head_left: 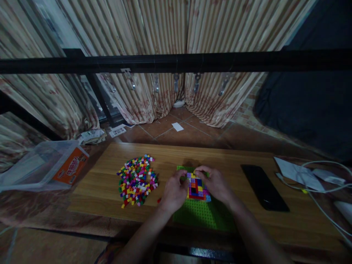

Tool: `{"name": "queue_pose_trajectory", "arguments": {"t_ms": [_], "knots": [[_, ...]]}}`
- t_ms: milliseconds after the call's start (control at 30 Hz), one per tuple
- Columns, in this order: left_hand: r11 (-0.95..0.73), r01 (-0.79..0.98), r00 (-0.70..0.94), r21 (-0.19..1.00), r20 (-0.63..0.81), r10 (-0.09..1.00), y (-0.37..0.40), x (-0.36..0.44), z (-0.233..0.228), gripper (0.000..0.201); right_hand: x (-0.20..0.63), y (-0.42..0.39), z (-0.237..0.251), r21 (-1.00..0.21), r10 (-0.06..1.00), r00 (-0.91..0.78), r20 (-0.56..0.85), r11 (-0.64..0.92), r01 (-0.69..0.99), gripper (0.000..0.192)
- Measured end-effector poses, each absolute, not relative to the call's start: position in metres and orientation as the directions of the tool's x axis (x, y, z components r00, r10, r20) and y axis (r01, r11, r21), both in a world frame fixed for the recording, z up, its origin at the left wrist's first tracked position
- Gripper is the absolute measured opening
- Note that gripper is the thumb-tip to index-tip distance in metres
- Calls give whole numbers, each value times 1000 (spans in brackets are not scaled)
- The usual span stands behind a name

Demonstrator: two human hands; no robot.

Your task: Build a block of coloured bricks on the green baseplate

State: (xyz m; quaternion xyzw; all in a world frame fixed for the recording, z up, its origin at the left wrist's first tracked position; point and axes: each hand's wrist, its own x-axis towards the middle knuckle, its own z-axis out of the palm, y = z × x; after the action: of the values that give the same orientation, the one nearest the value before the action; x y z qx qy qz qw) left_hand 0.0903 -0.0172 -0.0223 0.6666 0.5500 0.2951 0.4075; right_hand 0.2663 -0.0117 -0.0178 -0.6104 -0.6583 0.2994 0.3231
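Observation:
A patchwork block of small coloured building bricks (194, 191) sits on a green studded baseplate (199, 212). My left hand (175, 190) is curled against the block's left side, its thumb and fingertips at the upper left corner. From the right, my right hand (216, 183) reaches over the block with finger and thumb drawn together at its top edge. A yellow brick (194, 171) shows by those fingertips; whether it is pinched or fixed in the block is hard to tell. Part of the block's right side is hidden by my right hand.
Loose coloured bricks (137, 179) lie heaped on the wooden table (93, 183), with a stray red brick (159, 200) near my left wrist. A black phone-like slab (264, 187) lies right, beside white cables (297, 187). A clear plastic bin (41, 161) stands left.

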Motion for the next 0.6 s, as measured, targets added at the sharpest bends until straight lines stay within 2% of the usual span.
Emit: {"name": "queue_pose_trajectory", "arguments": {"t_ms": [333,600], "knots": [[-84,530,253,844,-63,965,-19,90,-25,39,270,-13,-17,-753,993,-105,55,111,649,24],[-104,552,259,828,-52,964,-21,91,-26,40,269,-15,-15,-657,965,-214,151,259,708,26]]}}
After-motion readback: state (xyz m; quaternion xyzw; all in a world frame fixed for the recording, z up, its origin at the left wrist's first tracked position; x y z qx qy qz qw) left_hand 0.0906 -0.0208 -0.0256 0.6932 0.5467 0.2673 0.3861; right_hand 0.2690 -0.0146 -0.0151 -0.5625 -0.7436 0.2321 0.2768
